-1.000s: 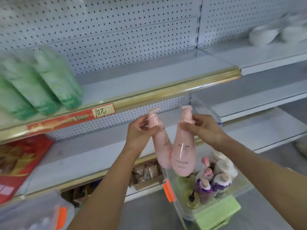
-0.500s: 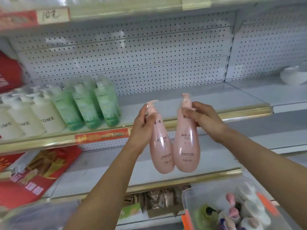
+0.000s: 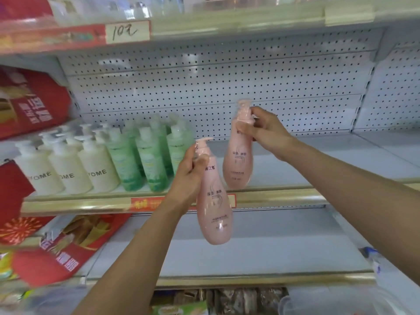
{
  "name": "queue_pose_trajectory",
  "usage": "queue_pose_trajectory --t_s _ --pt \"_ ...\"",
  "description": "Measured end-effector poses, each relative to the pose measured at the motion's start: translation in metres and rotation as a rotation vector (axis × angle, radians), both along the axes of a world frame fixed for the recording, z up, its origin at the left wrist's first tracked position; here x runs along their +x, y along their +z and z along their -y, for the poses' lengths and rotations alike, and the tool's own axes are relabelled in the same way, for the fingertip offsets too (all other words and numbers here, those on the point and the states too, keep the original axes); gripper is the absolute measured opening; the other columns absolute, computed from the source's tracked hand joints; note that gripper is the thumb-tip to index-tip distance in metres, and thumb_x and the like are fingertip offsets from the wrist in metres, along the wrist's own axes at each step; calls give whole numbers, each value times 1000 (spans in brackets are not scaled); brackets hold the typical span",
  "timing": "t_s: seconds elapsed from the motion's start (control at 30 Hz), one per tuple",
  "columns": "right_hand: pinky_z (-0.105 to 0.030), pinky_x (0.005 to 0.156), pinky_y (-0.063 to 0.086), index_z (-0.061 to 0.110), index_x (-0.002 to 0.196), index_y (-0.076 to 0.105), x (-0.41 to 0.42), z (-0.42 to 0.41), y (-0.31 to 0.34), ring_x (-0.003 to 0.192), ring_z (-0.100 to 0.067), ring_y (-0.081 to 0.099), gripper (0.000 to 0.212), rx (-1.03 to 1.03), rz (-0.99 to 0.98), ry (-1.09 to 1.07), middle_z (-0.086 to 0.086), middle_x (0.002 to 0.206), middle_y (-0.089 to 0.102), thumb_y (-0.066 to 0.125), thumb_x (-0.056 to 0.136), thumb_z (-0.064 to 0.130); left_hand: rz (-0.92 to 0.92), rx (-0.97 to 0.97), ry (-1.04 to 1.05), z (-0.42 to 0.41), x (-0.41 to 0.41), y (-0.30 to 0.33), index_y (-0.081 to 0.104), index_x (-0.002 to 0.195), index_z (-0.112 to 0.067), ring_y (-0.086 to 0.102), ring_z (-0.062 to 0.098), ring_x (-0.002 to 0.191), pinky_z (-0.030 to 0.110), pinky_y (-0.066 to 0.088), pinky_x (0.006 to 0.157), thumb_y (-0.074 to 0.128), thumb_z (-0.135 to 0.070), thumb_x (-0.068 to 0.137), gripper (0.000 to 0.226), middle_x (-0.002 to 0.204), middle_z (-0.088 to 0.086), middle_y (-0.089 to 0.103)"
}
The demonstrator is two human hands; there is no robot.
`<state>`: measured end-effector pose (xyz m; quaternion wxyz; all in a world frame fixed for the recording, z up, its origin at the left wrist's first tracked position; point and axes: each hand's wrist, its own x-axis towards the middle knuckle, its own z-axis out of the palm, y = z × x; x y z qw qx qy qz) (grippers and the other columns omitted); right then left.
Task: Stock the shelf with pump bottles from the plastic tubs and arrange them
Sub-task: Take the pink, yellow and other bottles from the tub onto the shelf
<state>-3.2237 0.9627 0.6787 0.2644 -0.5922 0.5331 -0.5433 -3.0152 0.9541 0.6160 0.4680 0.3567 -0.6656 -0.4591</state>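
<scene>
Right hand (image 3: 264, 130) grips neck of pink pump bottle (image 3: 238, 160), base at shelf (image 3: 295, 196) front edge beside green bottles (image 3: 145, 155). Left hand (image 3: 191, 173) grips second pink bottle (image 3: 214, 212), hanging lower in front of the shelf.

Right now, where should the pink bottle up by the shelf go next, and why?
Probably set it down beside the green bottles. The right hand holds that pink bottle by its neck just over the shelf, and the spot there is bare.
</scene>
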Motion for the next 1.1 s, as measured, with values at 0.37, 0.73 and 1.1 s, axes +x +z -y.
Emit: queue_pose_trajectory --t_s 0.37,0.73,1.1 --pt "-41 94 53 24 117 56 7 97 -14 103 -24 66 29 72 -58 32 -11 110 68 66 91 18 -23 -17 16 33 12 -1 48 126 -40 57 -6 89 14 47 79 44 -23 103 29 106 -17 61" --pt "-40 97 52 15 126 54 19 109 -18 109 -28 65 34 105 -51 137 -16 113 67 62 93 12 -46 -41 -2 41 13 -4 48 134 -28 59 -10 84 8 47 75 43 -17 104 33 88 -28 66" --pt "-35 103 40 18 154 16 23 98 -22 127 -22 49 89 250 -62 -5 -7 144 44 73 86 25 -78 -39 -13 35 5 -1 40 145 -26 60 2 108 29 45 101 46 -26 102 44 108 -24 65"
